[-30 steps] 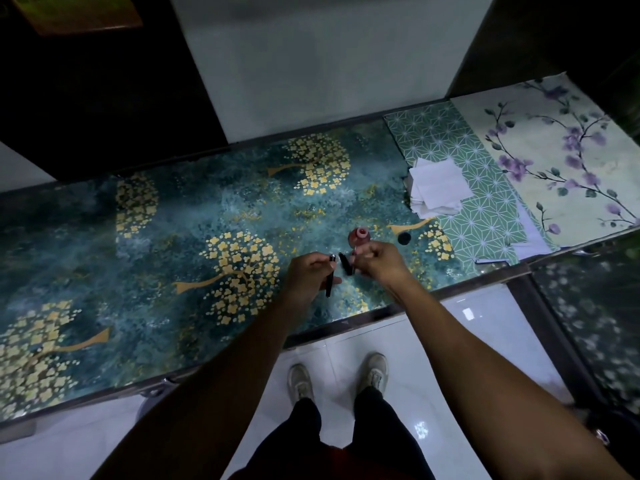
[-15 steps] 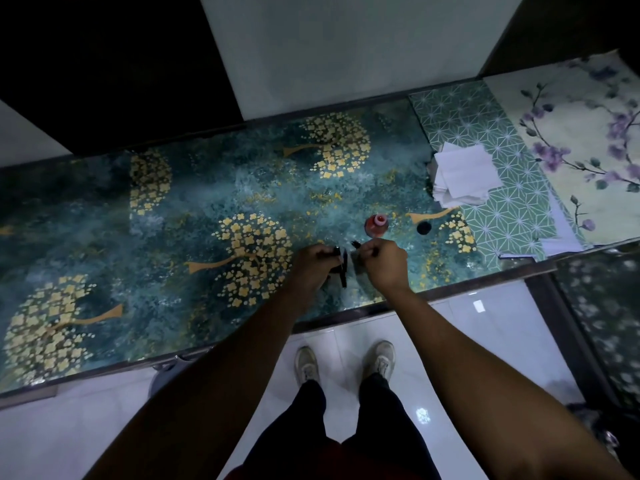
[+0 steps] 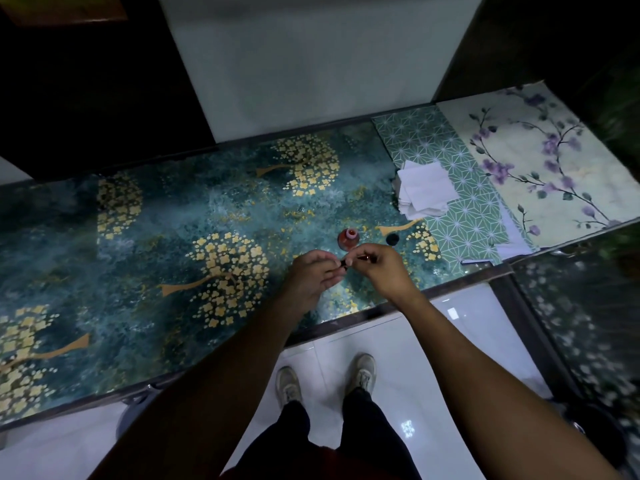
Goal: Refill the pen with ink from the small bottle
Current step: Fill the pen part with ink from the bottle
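hands: left hand [image 3: 313,273] and right hand [image 3: 375,268] fingers both pinching slim black pen [image 3: 349,263] above patterned teal worktop [image 3: 173,237]
bottle: small red open ink bottle [image 3: 348,238] upright just behind hands
cap: round black cap [image 3: 392,239] right of bottle

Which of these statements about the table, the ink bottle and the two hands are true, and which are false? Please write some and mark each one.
1. The small red ink bottle stands open on the table. True.
2. The black cap sits on the bottle. False: it lies on the table to the right of the bottle.
3. Both the left hand and the right hand hold the pen. True: the dark piece runs between their fingertips, just in front of the bottle.
4. The white folded papers lie at the left end of the table. False: they lie to the right, on the green patterned sheet.
5. The right hand is lifting the bottle. False: it pinches the pen, and the bottle stands untouched.
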Tool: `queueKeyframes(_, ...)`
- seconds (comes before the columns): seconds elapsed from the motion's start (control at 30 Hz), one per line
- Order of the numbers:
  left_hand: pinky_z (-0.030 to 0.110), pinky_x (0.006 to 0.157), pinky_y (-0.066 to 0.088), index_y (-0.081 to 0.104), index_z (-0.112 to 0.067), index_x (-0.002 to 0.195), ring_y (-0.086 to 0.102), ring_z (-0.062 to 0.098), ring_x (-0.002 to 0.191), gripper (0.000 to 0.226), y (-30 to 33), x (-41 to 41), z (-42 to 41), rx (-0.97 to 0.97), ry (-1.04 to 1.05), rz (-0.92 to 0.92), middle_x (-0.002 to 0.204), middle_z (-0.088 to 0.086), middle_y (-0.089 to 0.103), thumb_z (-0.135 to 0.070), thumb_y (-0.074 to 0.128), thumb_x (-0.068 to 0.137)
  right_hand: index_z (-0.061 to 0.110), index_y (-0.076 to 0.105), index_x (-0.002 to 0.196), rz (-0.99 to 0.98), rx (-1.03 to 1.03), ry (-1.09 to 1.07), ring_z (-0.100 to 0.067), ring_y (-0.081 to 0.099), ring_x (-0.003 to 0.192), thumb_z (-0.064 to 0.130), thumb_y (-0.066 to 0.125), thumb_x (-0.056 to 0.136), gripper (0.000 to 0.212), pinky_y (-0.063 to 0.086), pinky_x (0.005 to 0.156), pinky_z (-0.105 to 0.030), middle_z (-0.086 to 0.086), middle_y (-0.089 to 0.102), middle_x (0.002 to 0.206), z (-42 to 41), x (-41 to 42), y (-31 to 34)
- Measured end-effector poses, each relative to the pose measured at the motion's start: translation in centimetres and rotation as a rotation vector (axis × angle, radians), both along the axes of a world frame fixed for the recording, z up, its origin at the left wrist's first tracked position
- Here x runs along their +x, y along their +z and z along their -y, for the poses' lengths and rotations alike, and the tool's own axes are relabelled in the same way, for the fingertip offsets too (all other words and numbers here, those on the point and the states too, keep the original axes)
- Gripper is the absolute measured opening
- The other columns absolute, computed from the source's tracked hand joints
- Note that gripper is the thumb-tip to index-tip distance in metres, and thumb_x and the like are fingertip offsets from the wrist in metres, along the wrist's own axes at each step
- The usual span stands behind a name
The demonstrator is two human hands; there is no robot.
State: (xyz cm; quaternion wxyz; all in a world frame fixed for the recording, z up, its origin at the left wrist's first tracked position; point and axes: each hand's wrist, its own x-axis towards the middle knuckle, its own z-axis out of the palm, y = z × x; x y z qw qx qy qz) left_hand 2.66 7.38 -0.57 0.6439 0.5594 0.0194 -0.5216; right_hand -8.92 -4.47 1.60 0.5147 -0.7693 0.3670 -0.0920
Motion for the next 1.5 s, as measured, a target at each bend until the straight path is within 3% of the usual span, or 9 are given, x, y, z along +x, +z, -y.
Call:
queueKeyframes(0.2,0.028,0.074,0.061,0.062,-0.003,0.09,0.07,0.019,0.072,0.012,0.1,0.1,-0.6,-0.117,0.068,-0.254,0.081,0.013,0.071,0.001,0.053,0.097,0.016,0.073,0.088,-0.011,-0.401,0.192,0.008,0.055,0.058,0.015,0.08,0.083,0.009,0.038,0.06,-0.013,0.008,0.064,0.07,-0.3,0.9,2.7)
queueKeyframes(0.33,0.025,0.073,0.059,0.061,-0.002,0.092,0.07,0.016,0.072,0.015,-0.3,0.0,-1.0,-0.151,0.158,-0.375,0.085,0.014,0.07,-0.001,0.047,0.1,0.016,0.073,0.085,-0.026,-0.481,0.219,0.004,0.054,0.056,0.019,0.077,0.086,0.005,0.033,0.057,-0.009,0.008,0.061,0.069,-1.0,1.7,3.4)
queueKeyframes(0.43,0.024,0.073,0.059,0.062,-0.003,0.092,0.071,0.016,0.072,0.016,-0.7,0.2,-1.5,-0.161,0.168,-0.384,0.087,0.015,0.071,-0.002,0.048,0.1,0.016,0.072,0.083,-0.024,-0.422,0.161,-0.006,0.061,0.06,0.024,0.077,0.087,0.01,0.042,0.058,-0.019,0.003,0.069,0.072,-1.1,1.7,3.1)
queueKeyframes(0.73,0.022,0.071,0.059,0.062,0.004,0.104,0.075,0.015,0.082,0.014,-1.6,1.0,-2.3,-0.186,0.125,-0.298,0.097,0.017,0.073,0.003,0.05,0.097,0.008,0.072,0.083,0.016,-0.194,0.059,0.0,0.066,0.053,0.017,0.077,0.088,0.012,0.041,0.054,-0.009,0.005,0.071,0.06,-1.0,1.6,3.2)
queueKeyframes(0.87,0.02,0.073,0.059,0.065,0.007,0.102,0.075,0.016,0.085,0.015,-1.7,1.2,-2.8,-0.194,0.107,-0.235,0.091,0.014,0.076,0.009,0.052,0.093,0.018,0.072,0.08,0.019,-0.111,-0.06,-0.011,0.071,0.058,0.021,0.078,0.087,0.01,0.049,0.057,-0.025,0.003,0.071,0.057,-0.2,1.3,2.6)
queueKeyframes(1.03,0.02,0.07,0.059,0.064,0.013,0.101,0.075,0.017,0.08,0.015,-2.7,1.4,-3.6,-0.141,0.124,-0.172,0.088,0.014,0.076,0.013,0.056,0.089,0.01,0.071,0.083,0.049,0.046,-0.156,-0.021,0.074,0.06,0.017,0.078,0.089,0.011,0.06,0.065,-0.043,-0.015,0.073,0.066,1.1,0.4,1.9)
queueKeyframes(1.23,0.021,0.07,0.06,0.066,0.01,0.101,0.074,0.018,0.075,0.015,-3.5,1.8,-4.0,-0.059,0.095,-0.069,0.085,0.013,0.077,0.012,0.058,0.088,0.016,0.074,0.076,-0.142,0.002,-0.094,-0.016,0.076,0.068,0.014,0.079,0.079,0.006,0.062,0.075,-0.041,0.001,0.076,0.068,0.9,-1.0,-0.9)
queueKeyframes(1.4,0.016,0.06,0.055,0.067,0.01,0.105,0.072,0.011,0.068,0.017,-2.6,2.0,-4.3,0.031,0.022,0.067,0.076,0.003,0.077,0.008,0.06,0.089,0.015,0.075,0.076,-0.238,0.006,-0.006,-0.003,0.067,0.068,0.004,0.081,0.073,0.013,0.048,0.064,-0.015,0.006,0.072,0.072,-0.9,0.1,-3.8)
queueKeyframes(1.5,0.016,0.06,0.055,0.065,0.012,0.102,0.073,0.009,0.067,0.015,-1.8,2.1,-4.4,0.027,0.046,0.089,0.073,0.003,0.077,0.011,0.059,0.088,0.01,0.075,0.079,-0.259,-0.022,0.054,-0.008,0.071,0.075,0.005,0.078,0.073,0.008,0.047,0.063,-0.023,0.002,0.075,0.079,-1.7,1.6,-5.2)
